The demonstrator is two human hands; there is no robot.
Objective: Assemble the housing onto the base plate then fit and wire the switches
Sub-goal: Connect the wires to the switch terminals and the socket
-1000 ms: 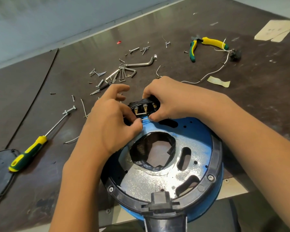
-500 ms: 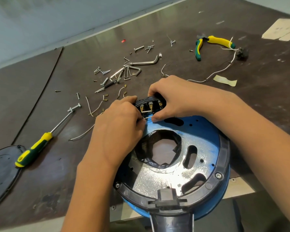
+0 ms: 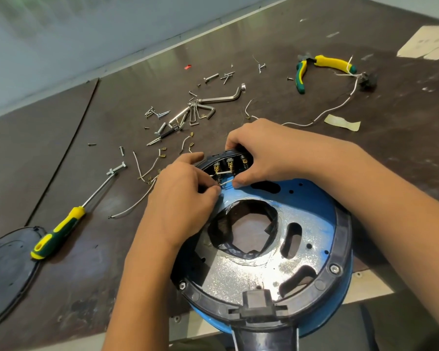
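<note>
Left hand [image 3: 180,203]: I see its fingers [image 3: 211,192] curled tight, thumb and forefinger pinching a thin white wire [image 3: 226,183] just below the switches [image 3: 228,164].
Right hand [image 3: 271,153]: fingers curled over the far rim of the housing [image 3: 342,239], thumb pressed on the near side, gripping the rim at the switch pocket.
Switches: I count three in a row, with brass terminals, seated in a black pocket at the housing's far edge, between the two hands.
Housing: black moulded plastic ring round the base plate [image 3: 238,274], with bolt heads at the near rim.
Base plate: round metal, blue paint worn to speckled silver, ragged centre hole and oblong slots. It overhangs the near edge of the table [image 3: 264,59].
Table: dark brown, glossy, scuffed.
Screwdriver [image 3: 58,234]: yellow-and-green handle, steel shank, lying left of the left forearm.
Pliers [image 3: 325,63]: yellow-and-green grips, far right.
Hex keys [image 3: 200,112]: bright steel, bunched beyond the hands.
Screws [image 3: 211,77]: loose, scattered near the hex keys.
</note>
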